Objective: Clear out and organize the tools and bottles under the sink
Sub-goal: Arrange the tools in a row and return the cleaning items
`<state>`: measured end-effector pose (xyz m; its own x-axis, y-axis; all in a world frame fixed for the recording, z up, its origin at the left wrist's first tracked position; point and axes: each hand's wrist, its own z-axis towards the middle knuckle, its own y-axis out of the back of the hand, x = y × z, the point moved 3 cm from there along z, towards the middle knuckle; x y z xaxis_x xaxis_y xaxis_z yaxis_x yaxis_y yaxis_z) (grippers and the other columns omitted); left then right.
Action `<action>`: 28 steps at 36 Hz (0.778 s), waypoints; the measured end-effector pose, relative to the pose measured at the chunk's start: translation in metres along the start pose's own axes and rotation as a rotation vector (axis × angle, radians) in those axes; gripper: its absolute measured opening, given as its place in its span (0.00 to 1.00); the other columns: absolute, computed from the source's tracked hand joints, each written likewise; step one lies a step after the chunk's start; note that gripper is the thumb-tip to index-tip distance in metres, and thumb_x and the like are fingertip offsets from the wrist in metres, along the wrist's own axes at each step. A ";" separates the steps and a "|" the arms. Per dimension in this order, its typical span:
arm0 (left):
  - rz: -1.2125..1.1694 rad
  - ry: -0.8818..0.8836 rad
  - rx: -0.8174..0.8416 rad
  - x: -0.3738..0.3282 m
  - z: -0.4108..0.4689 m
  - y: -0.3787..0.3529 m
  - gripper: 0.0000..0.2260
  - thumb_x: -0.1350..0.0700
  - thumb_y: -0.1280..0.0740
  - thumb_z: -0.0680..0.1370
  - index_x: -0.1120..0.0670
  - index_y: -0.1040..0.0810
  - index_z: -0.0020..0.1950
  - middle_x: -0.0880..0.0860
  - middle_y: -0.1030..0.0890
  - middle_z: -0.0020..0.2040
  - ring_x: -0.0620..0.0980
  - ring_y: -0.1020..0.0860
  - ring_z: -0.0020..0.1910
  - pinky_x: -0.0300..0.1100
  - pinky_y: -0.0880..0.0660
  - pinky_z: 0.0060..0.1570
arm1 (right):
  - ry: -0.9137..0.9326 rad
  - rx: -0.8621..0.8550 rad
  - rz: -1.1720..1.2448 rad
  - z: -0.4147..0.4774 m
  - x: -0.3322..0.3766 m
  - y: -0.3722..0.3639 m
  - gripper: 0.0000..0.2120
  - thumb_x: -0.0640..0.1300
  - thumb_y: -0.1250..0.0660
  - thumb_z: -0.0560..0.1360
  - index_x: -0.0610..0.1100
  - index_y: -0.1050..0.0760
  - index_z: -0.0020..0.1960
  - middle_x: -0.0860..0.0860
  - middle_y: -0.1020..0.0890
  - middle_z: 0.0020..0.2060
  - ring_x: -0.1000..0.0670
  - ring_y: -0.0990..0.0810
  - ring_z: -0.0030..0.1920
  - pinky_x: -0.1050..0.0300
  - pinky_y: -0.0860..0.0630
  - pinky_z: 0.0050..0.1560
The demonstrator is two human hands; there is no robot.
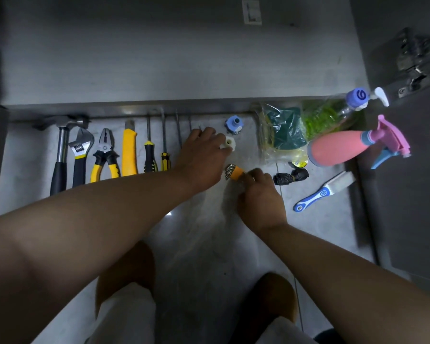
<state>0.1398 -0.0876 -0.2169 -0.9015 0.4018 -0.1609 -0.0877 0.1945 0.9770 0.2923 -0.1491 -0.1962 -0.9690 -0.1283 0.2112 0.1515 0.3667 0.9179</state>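
Tools lie in a row on the floor in front of the cabinet: a hammer (60, 155), an adjustable wrench (80, 155), yellow-handled pliers (105, 155), a yellow utility knife (129, 152) and two screwdrivers (150, 155). My left hand (201, 157) reaches to the end of the row, its fingers closed on a white plastic fitting (228, 143). My right hand (261, 194) grips an orange hex key set (235, 172). A blue fitting (234, 123) rests just beyond. A pink spray bottle (343, 150) lies at the right.
A clear pump bottle (333, 112) and a bag of green sponges (283, 130) lie by the cabinet edge. A black rolled bag (291, 176), a tape roll (299, 164) and a blue-handled brush (325, 189) lie on the floor. The open cabinet door (407, 170) stands at the right.
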 end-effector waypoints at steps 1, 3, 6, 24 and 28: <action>-0.002 0.009 -0.003 0.002 0.000 0.001 0.23 0.54 0.33 0.74 0.49 0.23 0.70 0.51 0.25 0.68 0.58 0.32 0.69 0.53 0.37 0.65 | 0.020 -0.045 0.083 0.007 0.004 0.005 0.16 0.39 0.38 0.76 0.40 0.24 0.62 0.43 0.28 0.61 0.40 0.28 0.60 0.46 0.22 0.49; 0.000 0.022 -0.015 0.006 0.000 0.003 0.21 0.52 0.34 0.75 0.49 0.22 0.68 0.51 0.23 0.66 0.58 0.31 0.68 0.52 0.37 0.63 | 0.076 -0.104 0.213 0.022 0.014 0.017 0.16 0.35 0.37 0.73 0.37 0.22 0.60 0.39 0.28 0.61 0.37 0.27 0.60 0.44 0.23 0.53; 0.010 0.041 -0.024 0.012 0.001 0.004 0.19 0.49 0.37 0.77 0.48 0.22 0.67 0.49 0.24 0.66 0.57 0.32 0.70 0.52 0.37 0.63 | 0.105 -0.108 0.293 0.049 0.026 0.031 0.23 0.35 0.38 0.70 0.35 0.24 0.65 0.35 0.31 0.67 0.33 0.28 0.64 0.41 0.26 0.62; 0.094 0.124 0.073 0.034 0.016 0.008 0.34 0.46 0.33 0.76 0.48 0.39 0.81 0.51 0.40 0.81 0.59 0.38 0.76 0.51 0.41 0.69 | -0.132 0.178 0.071 0.112 0.029 0.020 0.36 0.37 0.37 0.77 0.45 0.49 0.81 0.40 0.54 0.79 0.38 0.35 0.73 0.45 0.32 0.72; 0.059 0.130 0.077 0.036 0.017 0.008 0.34 0.47 0.34 0.76 0.49 0.40 0.81 0.53 0.39 0.81 0.60 0.37 0.73 0.53 0.39 0.68 | -0.092 0.204 0.112 0.104 0.027 0.022 0.38 0.37 0.36 0.75 0.43 0.50 0.81 0.38 0.53 0.79 0.37 0.36 0.74 0.44 0.33 0.72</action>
<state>0.1139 -0.0561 -0.2175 -0.9517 0.2965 -0.0793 -0.0048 0.2439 0.9698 0.2493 -0.0483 -0.2050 -0.9634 0.0046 0.2679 0.2255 0.5537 0.8016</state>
